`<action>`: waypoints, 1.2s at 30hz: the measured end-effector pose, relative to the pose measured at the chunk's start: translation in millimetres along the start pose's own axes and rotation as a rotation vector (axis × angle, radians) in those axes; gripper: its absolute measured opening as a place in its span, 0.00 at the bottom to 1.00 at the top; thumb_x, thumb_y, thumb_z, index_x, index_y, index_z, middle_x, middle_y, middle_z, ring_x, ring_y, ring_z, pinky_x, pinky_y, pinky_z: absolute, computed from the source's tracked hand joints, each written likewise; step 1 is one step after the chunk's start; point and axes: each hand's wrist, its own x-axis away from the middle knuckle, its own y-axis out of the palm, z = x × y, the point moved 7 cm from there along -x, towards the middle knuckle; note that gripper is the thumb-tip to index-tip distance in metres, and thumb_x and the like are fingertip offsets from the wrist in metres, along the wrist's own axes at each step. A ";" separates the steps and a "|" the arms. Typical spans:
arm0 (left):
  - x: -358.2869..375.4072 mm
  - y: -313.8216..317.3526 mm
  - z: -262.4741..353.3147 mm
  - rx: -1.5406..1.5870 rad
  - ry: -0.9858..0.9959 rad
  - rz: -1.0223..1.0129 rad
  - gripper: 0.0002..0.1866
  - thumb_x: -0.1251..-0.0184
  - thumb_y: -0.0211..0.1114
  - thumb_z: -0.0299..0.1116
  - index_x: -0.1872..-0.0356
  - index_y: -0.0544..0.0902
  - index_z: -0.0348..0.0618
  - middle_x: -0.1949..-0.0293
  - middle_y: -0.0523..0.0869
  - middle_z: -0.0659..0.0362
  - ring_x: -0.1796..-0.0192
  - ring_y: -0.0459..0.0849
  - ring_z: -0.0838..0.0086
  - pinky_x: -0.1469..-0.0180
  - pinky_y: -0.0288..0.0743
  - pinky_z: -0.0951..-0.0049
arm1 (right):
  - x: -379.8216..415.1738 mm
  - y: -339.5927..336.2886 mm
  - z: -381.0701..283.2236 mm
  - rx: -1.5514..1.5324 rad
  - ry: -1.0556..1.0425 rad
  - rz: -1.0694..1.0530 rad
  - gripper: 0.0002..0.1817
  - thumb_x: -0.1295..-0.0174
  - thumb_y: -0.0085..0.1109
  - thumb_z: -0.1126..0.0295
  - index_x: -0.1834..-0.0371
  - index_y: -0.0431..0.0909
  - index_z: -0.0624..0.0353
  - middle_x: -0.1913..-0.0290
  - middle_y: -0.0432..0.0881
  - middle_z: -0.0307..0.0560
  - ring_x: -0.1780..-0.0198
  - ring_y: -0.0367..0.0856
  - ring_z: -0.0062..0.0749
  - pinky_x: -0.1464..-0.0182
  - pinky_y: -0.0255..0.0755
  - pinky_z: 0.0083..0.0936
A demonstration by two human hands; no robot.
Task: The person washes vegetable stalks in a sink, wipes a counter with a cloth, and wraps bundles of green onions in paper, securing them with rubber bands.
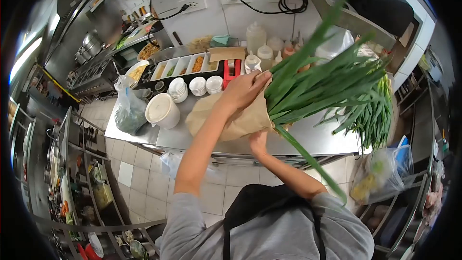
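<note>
A brown paper bag (207, 118) lies on its side over the steel counter, its mouth toward the right. Long green leaves, like leek or green onion tops (317, 86), stick out of it, and one leaf hangs down in front. My left hand (246, 89) is over the bag's upper side, gripping it near the mouth with fingertips at the leaves. From below, my right hand (258, 140) holds the bag's underside; its fingers are mostly hidden behind the paper. A second bunch of green onions (378, 110) rests at the counter's right end.
On the steel counter (308, 142) stand a lidded white tub (162, 111), a tied plastic bag of greens (129, 110), stacked white bowls (178, 89), an ingredient rack (183, 65) and squeeze bottles (264, 55). A plastic bag (380, 173) hangs at right. Shelves (91, 173) stand at left.
</note>
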 end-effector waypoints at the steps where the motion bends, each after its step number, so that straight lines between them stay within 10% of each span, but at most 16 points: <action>1: -1.9 5.2 7.3 -0.056 -0.088 -0.142 0.29 0.32 0.41 0.58 0.57 0.76 0.40 0.65 0.81 0.44 0.58 0.79 0.53 0.57 0.69 0.62 | 5.2 -2.6 3.2 -0.180 -0.077 0.147 0.14 0.37 0.51 0.64 0.56 0.71 0.65 0.62 0.74 0.50 0.62 0.71 0.37 0.57 0.67 0.30; 4: -17.0 52.6 -29.9 -0.121 -0.159 -0.337 0.30 0.35 0.41 0.62 0.61 0.77 0.42 0.66 0.81 0.47 0.58 0.79 0.54 0.58 0.70 0.62 | 18.2 -9.8 36.0 -0.287 -0.068 0.201 0.11 0.34 0.48 0.65 0.59 0.72 0.62 0.72 0.75 0.43 0.74 0.70 0.31 0.67 0.66 0.27; 10: 14.0 126.4 -77.6 -0.272 -0.040 -0.264 0.35 0.37 0.44 0.63 0.40 0.69 0.47 0.39 0.70 0.51 0.35 0.64 0.59 0.33 0.46 0.56 | 107.4 -54.1 62.1 -0.966 0.847 -0.233 0.13 0.37 0.54 0.62 0.58 0.75 0.60 0.69 0.77 0.39 0.71 0.74 0.23 0.67 0.69 0.19; 20: 64.1 112.8 10.1 -0.389 0.107 -0.096 0.32 0.43 0.61 0.49 0.39 0.67 0.45 0.37 0.65 0.51 0.31 0.56 0.57 0.33 0.41 0.53 | 26.7 -180.3 -29.0 -0.557 0.337 -0.268 0.14 0.36 0.54 0.66 0.54 0.76 0.66 0.68 0.80 0.41 0.68 0.78 0.20 0.65 0.73 0.19; 27: 71.7 134.8 4.1 -0.388 -0.012 0.082 0.28 0.51 0.63 0.33 0.44 0.70 0.45 0.44 0.72 0.53 0.35 0.63 0.59 0.34 0.47 0.54 | -120.4 -467.1 27.8 0.053 -0.054 0.571 0.12 0.41 0.58 0.66 0.61 0.80 0.64 0.76 0.80 0.39 0.76 0.73 0.17 0.71 0.69 0.16; 30: 67.9 132.4 5.9 -0.382 -0.055 0.082 0.26 0.55 0.60 0.30 0.48 0.70 0.45 0.46 0.73 0.55 0.41 0.68 0.61 0.38 0.53 0.55 | -157.7 -589.0 93.2 0.903 -0.050 0.974 0.18 0.47 0.60 0.61 0.57 0.79 0.61 0.60 0.80 0.56 0.56 0.77 0.43 0.53 0.70 0.37; 36: 61.5 128.3 5.6 -0.439 -0.182 0.203 0.21 0.53 0.60 0.26 0.53 0.72 0.44 0.55 0.77 0.55 0.50 0.75 0.62 0.43 0.60 0.62 | -182.6 -636.3 132.3 1.083 0.615 0.872 0.32 0.47 0.54 0.41 0.50 0.75 0.58 0.47 0.70 0.61 0.42 0.66 0.54 0.44 0.62 0.45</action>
